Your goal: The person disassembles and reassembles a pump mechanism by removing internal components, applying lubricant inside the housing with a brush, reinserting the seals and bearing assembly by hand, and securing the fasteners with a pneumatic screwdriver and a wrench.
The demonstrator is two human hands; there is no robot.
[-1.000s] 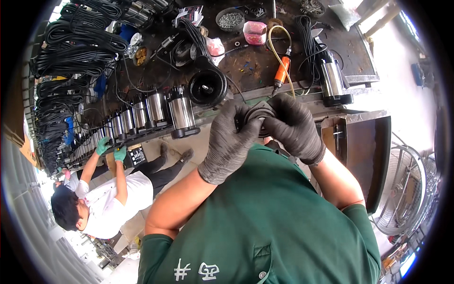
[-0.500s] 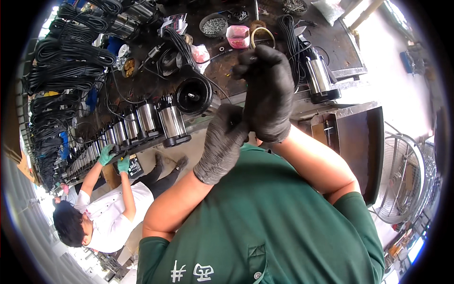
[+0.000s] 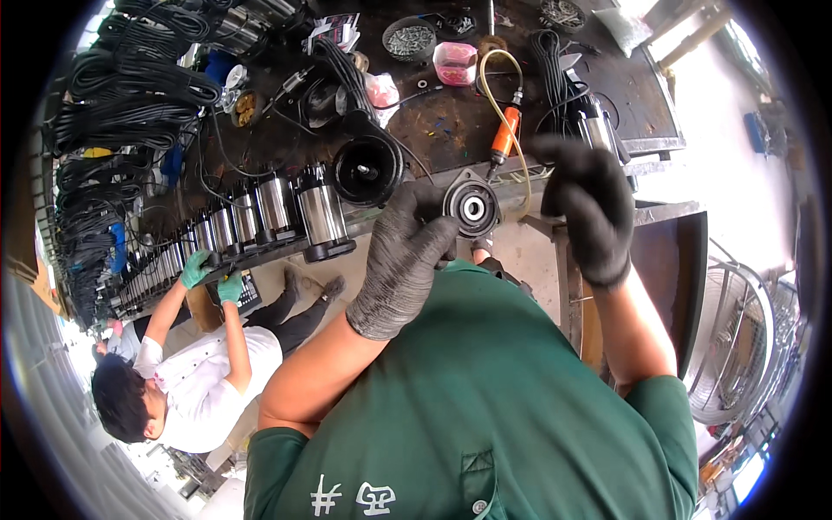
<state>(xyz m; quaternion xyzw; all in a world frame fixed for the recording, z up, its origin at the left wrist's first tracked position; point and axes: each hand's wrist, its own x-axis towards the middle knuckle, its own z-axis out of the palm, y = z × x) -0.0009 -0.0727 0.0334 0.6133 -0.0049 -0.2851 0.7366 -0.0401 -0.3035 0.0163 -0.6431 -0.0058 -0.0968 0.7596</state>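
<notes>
left hand (image 3: 400, 264) and right hand (image 3: 596, 212) are both in dark grey gloves, the left streaked with fine wavy lines, and the round part (image 3: 459, 208) is black with a silvery ring. shirt (image 3: 520, 364) is deep green with white markings, tool (image 3: 505, 134) is bright orange, hose (image 3: 528, 185) pale yellow. bench (image 3: 459, 147) is dark brown, box (image 3: 455, 65) pink.

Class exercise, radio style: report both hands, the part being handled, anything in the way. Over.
Left hand holding dark flanged part, ringed face toward camera. Right hand apart, blurred, no object visible in it. Yellow hose hangs between them in view.
</notes>
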